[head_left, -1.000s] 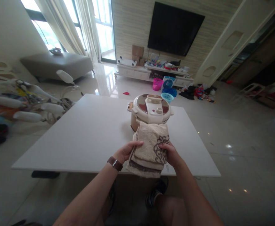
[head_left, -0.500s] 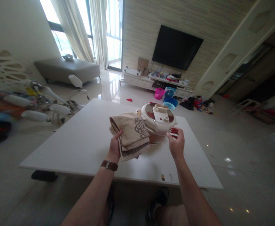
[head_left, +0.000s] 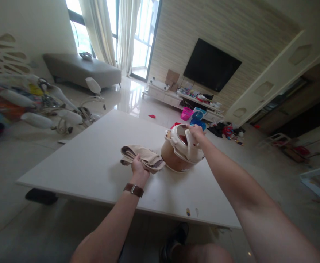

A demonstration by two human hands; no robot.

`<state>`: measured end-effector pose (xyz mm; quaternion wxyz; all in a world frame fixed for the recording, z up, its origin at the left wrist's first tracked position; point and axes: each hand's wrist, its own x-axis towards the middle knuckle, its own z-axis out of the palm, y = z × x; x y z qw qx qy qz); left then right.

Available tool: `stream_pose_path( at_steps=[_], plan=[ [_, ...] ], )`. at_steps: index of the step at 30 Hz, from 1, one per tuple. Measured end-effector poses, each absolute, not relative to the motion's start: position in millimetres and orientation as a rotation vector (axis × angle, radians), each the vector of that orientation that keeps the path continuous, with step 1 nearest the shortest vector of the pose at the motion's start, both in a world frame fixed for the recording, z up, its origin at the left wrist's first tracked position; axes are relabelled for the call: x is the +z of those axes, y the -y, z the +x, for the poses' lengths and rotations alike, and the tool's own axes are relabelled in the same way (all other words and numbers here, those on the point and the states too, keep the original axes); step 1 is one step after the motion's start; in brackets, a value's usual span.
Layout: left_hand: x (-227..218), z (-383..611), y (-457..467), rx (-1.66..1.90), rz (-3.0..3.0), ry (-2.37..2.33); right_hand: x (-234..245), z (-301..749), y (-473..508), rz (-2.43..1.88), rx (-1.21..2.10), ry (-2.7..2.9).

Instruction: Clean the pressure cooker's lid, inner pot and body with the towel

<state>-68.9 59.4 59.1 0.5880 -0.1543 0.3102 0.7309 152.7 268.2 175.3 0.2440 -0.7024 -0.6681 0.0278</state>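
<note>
My left hand (head_left: 140, 168), with a brown-strapped watch above it, is closed on a folded beige towel (head_left: 146, 155) with dark edges. It holds the towel just over the table, left of an electric pressure cooker (head_left: 173, 157). The cooker has a brownish body and a cream lid (head_left: 179, 140) with a dark see-through window. My right hand (head_left: 197, 133) reaches over the top of the cooker and grips the lid's raised handle. My right forearm hides part of the cooker's right side.
The cooker stands on a white table (head_left: 94, 157). Two small items, one a yellow-and-dark figure (head_left: 188, 212), lie near its front edge. Beyond are a pink basket (head_left: 186, 113), a low TV cabinet (head_left: 162, 95), a grey bench (head_left: 83, 71) and a white-armed frame (head_left: 66, 117) at left.
My right hand has gone from the cooker's right rim up onto the lid handle. My left hand has lowered the towel and tipped it flatter, away from the cooker's front. The camera view has tilted.
</note>
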Motion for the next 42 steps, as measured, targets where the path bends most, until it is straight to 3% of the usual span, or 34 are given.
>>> stream_pose_path(
  at_steps=[5, 19, 33, 42],
  plan=[
    [59.8, -79.1, -59.6, 1.71, -0.374, -0.694, 156.4, 148.6, -270.2, -2.004, -0.065, 1.692],
    [49.3, -101.0, -62.8, 1.765, -0.419, -0.705, 163.5, 157.2, -259.0, -1.999, -0.138, 1.885],
    [54.9, -108.6, -66.5, 1.76, -0.417, -0.711, 170.7, 163.8, -232.9, -1.731, -0.011, 2.141],
    [50.7, -105.4, -70.9, 1.569, -0.335, -0.919, 177.8, 166.5, -209.6, -1.357, 0.285, 2.327]
  ],
)
